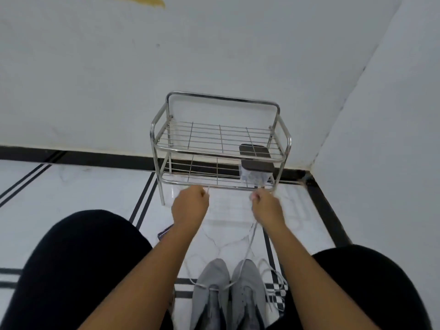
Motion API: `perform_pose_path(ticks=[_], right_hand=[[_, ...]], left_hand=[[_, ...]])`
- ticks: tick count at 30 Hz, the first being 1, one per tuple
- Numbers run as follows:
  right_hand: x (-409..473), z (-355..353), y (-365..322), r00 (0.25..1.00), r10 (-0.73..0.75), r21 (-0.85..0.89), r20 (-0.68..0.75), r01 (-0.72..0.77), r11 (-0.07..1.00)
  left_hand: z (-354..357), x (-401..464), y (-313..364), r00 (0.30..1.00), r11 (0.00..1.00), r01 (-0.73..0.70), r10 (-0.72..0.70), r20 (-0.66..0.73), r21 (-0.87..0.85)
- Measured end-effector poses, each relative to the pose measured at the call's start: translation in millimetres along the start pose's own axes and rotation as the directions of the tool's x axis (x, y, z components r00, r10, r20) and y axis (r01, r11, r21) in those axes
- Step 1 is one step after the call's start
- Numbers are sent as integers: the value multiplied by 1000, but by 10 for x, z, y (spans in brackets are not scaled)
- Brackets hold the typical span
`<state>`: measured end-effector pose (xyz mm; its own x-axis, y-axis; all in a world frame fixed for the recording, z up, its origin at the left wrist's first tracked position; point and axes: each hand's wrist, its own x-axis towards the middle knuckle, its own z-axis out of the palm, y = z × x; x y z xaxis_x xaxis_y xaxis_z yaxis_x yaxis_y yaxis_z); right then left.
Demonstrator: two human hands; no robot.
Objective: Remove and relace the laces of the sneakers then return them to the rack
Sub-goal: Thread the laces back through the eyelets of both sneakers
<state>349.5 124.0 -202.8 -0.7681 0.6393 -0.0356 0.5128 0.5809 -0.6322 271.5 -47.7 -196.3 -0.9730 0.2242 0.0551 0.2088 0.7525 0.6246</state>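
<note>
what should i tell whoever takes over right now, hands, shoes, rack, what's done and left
Left hand and right hand are both raised in front of the rack, each pinching an end of a white lace pulled taut.
The lace runs down to the two grey sneakers, side by side on the floor between the knees; more loose lace lies beside them.
The rack holds only a lidded container on its lower shelf.
Done: sneakers off the rack.
Left: finish lacing, return both to the rack.

Soft, even, cool light, faint shadows; wide-angle bending at edges; slight motion blur throughout.
</note>
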Motion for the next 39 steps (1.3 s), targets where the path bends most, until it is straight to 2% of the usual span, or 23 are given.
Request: perform_pose_path(ticks=[2,3,5,6,7,8,10,13,17,19,22,27,30,34,37,39], right_hand=[[-253,494,347,979,82,-113,185,-62,992],[-427,756,537,954,151,-129,257,-122,984],[-823,1173,854,904,283,-119,320,-258,959],[-1025,1341,985,883,337,-118,328,-316,942],[-1202,1464,1089,865,370,-137,340,-344,929],[-1336,1547,1166,853,388,-167,349,-351,921],[-1410,1605,1212,838,398,-210,373,-342,916],[-1158,1613,1132,854,374,-141,361,-346,928],[-967,1665,1062,852,367,-82,374,-364,928],[-1011,1734,1117,846,379,-95,374,-372,923],[-1100,1831,1162,833,391,-165,393,-354,921],[-1081,1978,1153,857,333,-220,394,-264,939],[-1049,2053,1184,866,323,-246,380,-242,939],[-1036,2056,1129,861,298,-264,412,-200,944],[-1027,2051,1110,869,256,-293,424,-136,946],[-1034,2066,1121,873,252,-303,418,-128,944]], left_hand=[[421,-283,-473,977,985,143,-157,145,98],[652,-488,-749,940,962,241,-264,218,126],[957,-901,-1151,813,870,488,-482,326,70],[1076,-1075,-1286,755,822,567,-543,368,49],[1166,-1187,-1360,733,806,590,-558,389,42],[1240,-1234,-1412,736,818,572,-543,404,59],[1294,-1175,-1407,750,886,434,-456,479,164],[1414,-1066,-1293,718,935,310,-348,603,170],[1617,-1083,-1308,662,927,256,-374,649,272],[1686,-1035,-1357,662,926,222,-373,650,305],[1713,-942,-1451,650,917,234,-395,649,323],[1770,-856,-1571,607,891,356,-451,655,283],[1765,-843,-1578,607,900,325,-434,665,291],[1790,-844,-1639,608,886,363,-460,647,289],[1785,-862,-1621,610,898,323,-439,659,299],[1769,-878,-1572,618,891,354,-450,645,283]])
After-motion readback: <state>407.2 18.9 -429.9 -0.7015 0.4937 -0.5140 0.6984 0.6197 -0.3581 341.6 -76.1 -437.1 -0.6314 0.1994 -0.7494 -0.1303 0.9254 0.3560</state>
